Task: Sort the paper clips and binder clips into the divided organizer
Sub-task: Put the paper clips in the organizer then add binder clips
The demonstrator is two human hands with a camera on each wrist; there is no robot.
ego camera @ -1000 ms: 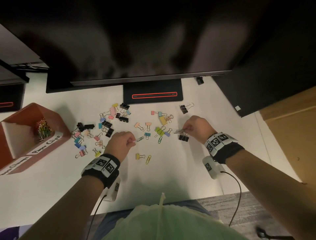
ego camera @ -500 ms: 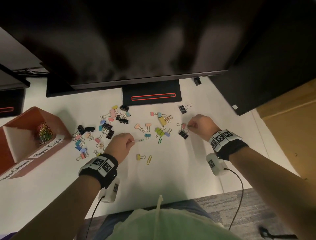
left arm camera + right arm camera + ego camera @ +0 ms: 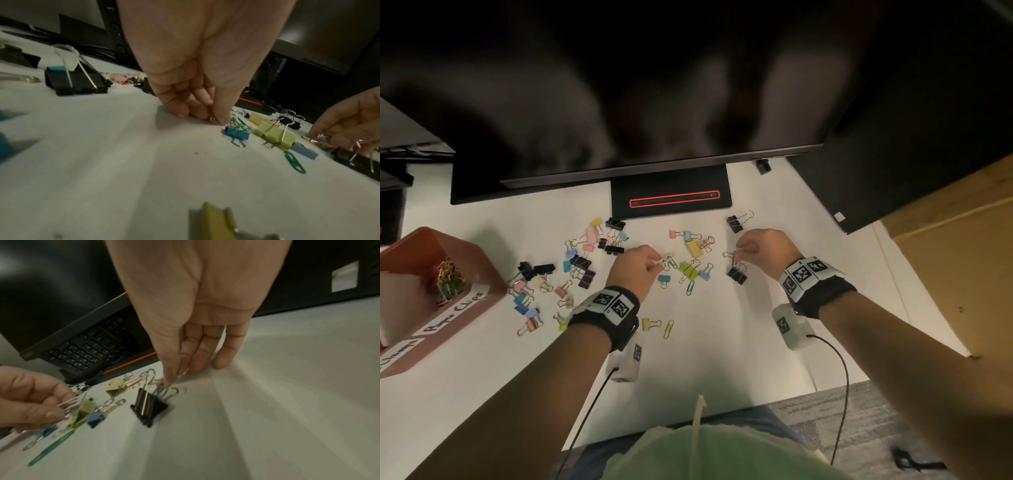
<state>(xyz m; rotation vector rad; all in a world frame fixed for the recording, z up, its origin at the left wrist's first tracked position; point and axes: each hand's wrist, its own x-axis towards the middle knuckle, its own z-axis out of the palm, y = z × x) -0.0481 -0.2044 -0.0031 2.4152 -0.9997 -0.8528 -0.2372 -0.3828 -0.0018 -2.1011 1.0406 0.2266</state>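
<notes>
Coloured and black binder clips [image 3: 582, 260] and a few paper clips lie scattered on the white desk. My left hand [image 3: 659, 262] pinches a small bunch of pale paper clips [image 3: 666, 258] over the middle cluster; its fingertips [image 3: 218, 119] touch down beside a teal binder clip [image 3: 237, 134]. My right hand [image 3: 741, 250] pinches silver paper clips [image 3: 180, 373] just behind a black binder clip [image 3: 737, 275]. The reddish divided organizer [image 3: 414, 240] stands at far left, with a heap of coloured paper clips [image 3: 448, 279] in its "Paper Clips" compartment.
A dark monitor [image 3: 619, 102] overhangs the desk, its stand [image 3: 671, 192] just behind the clips. A black case [image 3: 928, 137] and a cardboard box [image 3: 962, 257] flank the right. A green paper clip [image 3: 690, 287], a yellow paper clip [image 3: 668, 329] and a yellow binder clip [image 3: 649, 323] lie nearer me.
My left hand has moved forward and right into the middle cluster, still pinching its clips. My right hand has stayed by the black binder clip, shifting only slightly.
</notes>
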